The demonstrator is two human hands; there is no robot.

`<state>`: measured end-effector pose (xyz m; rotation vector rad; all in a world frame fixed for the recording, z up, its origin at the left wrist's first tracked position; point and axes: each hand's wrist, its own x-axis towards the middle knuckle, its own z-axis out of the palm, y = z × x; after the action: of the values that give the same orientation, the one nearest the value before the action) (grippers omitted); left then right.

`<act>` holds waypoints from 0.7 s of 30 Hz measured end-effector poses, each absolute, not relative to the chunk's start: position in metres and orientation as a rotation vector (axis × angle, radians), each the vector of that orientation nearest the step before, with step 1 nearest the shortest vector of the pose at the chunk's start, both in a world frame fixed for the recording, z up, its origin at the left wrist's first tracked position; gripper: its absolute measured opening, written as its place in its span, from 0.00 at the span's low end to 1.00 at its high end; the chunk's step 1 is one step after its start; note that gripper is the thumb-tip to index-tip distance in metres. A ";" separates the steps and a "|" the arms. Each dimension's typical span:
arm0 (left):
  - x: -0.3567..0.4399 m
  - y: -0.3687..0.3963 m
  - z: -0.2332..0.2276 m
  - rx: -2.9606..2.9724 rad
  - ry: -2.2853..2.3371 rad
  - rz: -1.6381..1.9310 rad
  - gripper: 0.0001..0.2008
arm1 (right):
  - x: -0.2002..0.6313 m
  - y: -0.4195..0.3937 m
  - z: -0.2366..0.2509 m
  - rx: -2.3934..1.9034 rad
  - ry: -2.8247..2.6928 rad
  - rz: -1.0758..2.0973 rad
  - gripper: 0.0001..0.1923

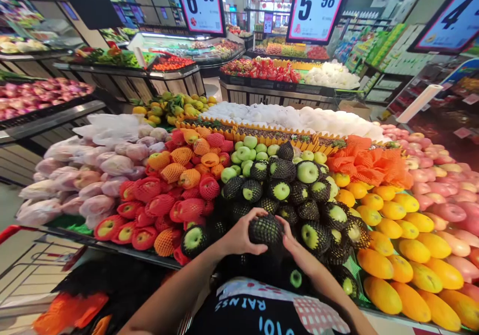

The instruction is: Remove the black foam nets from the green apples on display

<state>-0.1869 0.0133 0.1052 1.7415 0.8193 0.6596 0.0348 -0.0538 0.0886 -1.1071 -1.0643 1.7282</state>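
- far left there's a heap of fruit in pale bags, stacked up on the display stand
- next to that, red and orange netted fruit, piled pretty high
- left hand sits on the left side of a green apple in a black net sleeve, fingers curled round it and gripping
- that apple is at the near edge of the stand, right at the front of the pile of green apples, touching the ones behind it
- right hand is on the apple's right side, fingers pressed against the net, so it's held between both hands
- a bit right, oranges run down toward the front corner
- behind those, a bunch of loose orange nets
- far right, pink apples
- up top, price signs reading 6.98 and 5.98
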 end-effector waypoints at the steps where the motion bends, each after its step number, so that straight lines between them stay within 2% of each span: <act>1: -0.186 0.030 0.110 1.750 0.834 0.722 0.39 | 0.045 -0.039 0.099 -1.129 -1.200 1.649 0.37; 3: -0.179 0.075 0.122 1.753 0.899 0.899 0.39 | 0.070 -0.002 0.120 -1.286 -1.425 1.292 0.30; 5: -0.164 0.129 0.133 1.746 1.083 1.046 0.35 | 0.099 0.041 0.135 -1.566 -1.604 0.664 0.26; 7: -0.145 0.184 0.139 1.778 1.378 1.077 0.37 | 0.124 0.085 0.141 -1.755 -1.804 0.244 0.35; 8: -0.136 0.209 0.139 1.807 1.525 1.039 0.39 | 0.135 0.105 0.140 -1.860 -1.901 0.163 0.41; 11: -0.114 0.267 0.132 1.966 1.754 0.717 0.40 | 0.155 0.149 0.133 -2.043 -2.177 0.256 0.49; 15: -0.102 0.305 0.118 2.169 1.622 0.254 0.37 | 0.176 0.179 0.127 -2.028 -2.242 0.329 0.47; 18: -0.096 0.310 0.118 2.185 1.627 0.226 0.39 | 0.194 0.204 0.127 -2.045 -2.185 0.348 0.42; 21: -0.086 0.297 0.125 2.327 1.448 0.408 0.40 | 0.209 0.240 0.124 -2.128 -2.074 0.367 0.39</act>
<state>-0.0863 0.2970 0.1247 2.3268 1.4478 0.4076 0.2086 0.2395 0.1238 -2.1278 -2.0744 0.3669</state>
